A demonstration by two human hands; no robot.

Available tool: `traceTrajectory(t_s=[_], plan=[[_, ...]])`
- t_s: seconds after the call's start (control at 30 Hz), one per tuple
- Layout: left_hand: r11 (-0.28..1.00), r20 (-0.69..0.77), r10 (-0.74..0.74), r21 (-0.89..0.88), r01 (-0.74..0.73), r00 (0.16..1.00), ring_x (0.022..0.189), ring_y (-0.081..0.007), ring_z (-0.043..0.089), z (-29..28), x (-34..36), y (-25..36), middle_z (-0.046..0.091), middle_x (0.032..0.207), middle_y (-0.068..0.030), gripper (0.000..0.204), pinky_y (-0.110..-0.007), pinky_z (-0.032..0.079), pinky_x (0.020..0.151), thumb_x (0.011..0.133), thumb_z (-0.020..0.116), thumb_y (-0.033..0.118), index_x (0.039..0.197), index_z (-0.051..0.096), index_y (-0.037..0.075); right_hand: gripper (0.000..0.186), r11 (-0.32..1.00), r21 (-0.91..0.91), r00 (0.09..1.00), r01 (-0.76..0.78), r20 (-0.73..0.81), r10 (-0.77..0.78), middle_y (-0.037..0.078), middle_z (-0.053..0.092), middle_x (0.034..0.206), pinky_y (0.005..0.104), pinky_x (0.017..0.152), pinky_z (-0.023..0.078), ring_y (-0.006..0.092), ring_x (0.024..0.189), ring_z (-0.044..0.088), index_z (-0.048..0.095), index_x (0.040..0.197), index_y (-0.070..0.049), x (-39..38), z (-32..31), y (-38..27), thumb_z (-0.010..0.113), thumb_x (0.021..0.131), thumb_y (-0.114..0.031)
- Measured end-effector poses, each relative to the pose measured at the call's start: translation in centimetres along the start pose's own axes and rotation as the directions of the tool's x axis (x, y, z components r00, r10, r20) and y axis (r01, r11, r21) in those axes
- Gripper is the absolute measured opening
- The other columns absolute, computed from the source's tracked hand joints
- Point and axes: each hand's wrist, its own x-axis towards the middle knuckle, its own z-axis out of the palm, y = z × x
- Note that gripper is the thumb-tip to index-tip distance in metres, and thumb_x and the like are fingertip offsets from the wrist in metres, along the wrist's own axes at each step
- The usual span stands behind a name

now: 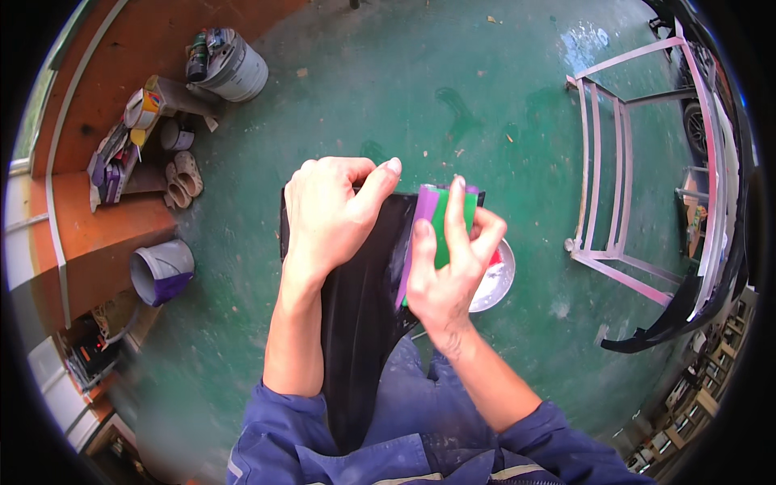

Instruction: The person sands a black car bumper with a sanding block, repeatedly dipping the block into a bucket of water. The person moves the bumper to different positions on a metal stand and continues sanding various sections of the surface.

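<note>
A long black panel [356,323] lies lengthwise in front of me, over my legs. My left hand [331,210] is curled over its upper left part, thumb pointing up to the far edge, gripping it. My right hand [453,267] holds a rectangular green and purple block [444,204] against the panel's right side, with fingers and thumb spread along it. Partly hidden behind that hand is a round pale bowl [493,291] with something red in it, low on the right.
Along the orange structure [73,137] at left are buckets [162,271], a cluttered low shelf [166,97] and beige clogs [187,174]. A pale metal rack [622,267] stands at right beside a dark curved part [638,343] on the green floor [493,97].
</note>
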Motion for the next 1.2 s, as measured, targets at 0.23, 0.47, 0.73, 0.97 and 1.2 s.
traceTrajectory(t_s=[0.23, 0.47, 0.73, 0.97, 1.2], plan=[[0.999, 0.012, 0.012, -0.033, -0.012, 1.000, 0.050, -0.0134, 0.044, 0.1, -0.2, 0.1, 0.044, 0.051, -0.0094, 0.049, -0.037, 0.032, 0.052, 0.099, 0.070, 0.043, 0.080, 0.080, -0.001, 0.067, 0.999, -0.052, 1.000, 0.001, -0.031, -0.003, 0.022, 0.045, 0.118, 0.0454, 0.096, 0.047, 0.0349, 0.108, 0.049, 0.056, 0.156, 0.006, -2.1, -0.1, 2.0, 0.074, 0.097, -0.021], [0.998, 0.024, -0.065, 0.007, 0.064, 0.998, 0.050, -0.0140, 0.045, 0.1, -0.2, 0.0, 0.045, 0.049, -0.0098, 0.050, -0.037, 0.034, 0.053, 0.099, 0.069, 0.043, 0.078, 0.080, -0.001, 0.069, 0.999, 0.033, 0.999, -0.024, 0.029, 0.023, 0.022, 0.046, 0.116, 0.0418, 0.095, 0.046, 0.0341, 0.108, 0.048, 0.056, 0.155, 0.007, -4.4, -0.1, -0.8, 0.076, 0.094, -0.018], [0.991, 0.016, -0.086, 0.104, 0.084, 0.996, 0.047, -0.0218, 0.052, 0.6, 0.2, 0.5, 0.045, 0.048, -0.0109, 0.058, -0.040, 0.038, 0.054, 0.102, 0.065, 0.052, 0.075, 0.080, 0.003, 0.065, 0.986, -0.054, 0.988, -0.156, -0.010, 0.156, 0.022, 0.045, 0.115, 0.0453, 0.096, 0.046, 0.0330, 0.107, 0.049, 0.053, 0.157, 0.007, -3.1, -0.2, -0.8, 0.071, 0.101, -0.019], [0.992, -0.028, -0.059, 0.107, 0.061, 0.998, 0.047, -0.0218, 0.050, -0.1, -0.1, 0.1, 0.044, 0.048, -0.0106, 0.060, -0.040, 0.037, 0.054, 0.103, 0.064, 0.054, 0.076, 0.080, 0.002, 0.071, 0.966, -0.061, 0.968, -0.252, -0.020, 0.251, 0.021, 0.046, 0.112, 0.0449, 0.095, 0.046, 0.0353, 0.105, 0.050, 0.054, 0.158, 0.004, -2.0, -0.3, 0.7, 0.077, 0.095, -0.017], [0.993, -0.033, -0.058, 0.100, 0.061, 0.998, 0.049, -0.0169, 0.050, 0.2, -0.7, 0.6, 0.043, 0.049, -0.0105, 0.063, -0.038, 0.037, 0.054, 0.104, 0.063, 0.054, 0.079, 0.082, 0.000, 0.066, 0.917, -0.193, 0.937, -0.349, -0.065, 0.343, 0.021, 0.047, 0.113, 0.0438, 0.092, 0.048, 0.0350, 0.103, 0.053, 0.057, 0.155, 0.005, -1.4, -0.5, 3.8, 0.076, 0.096, -0.017]])
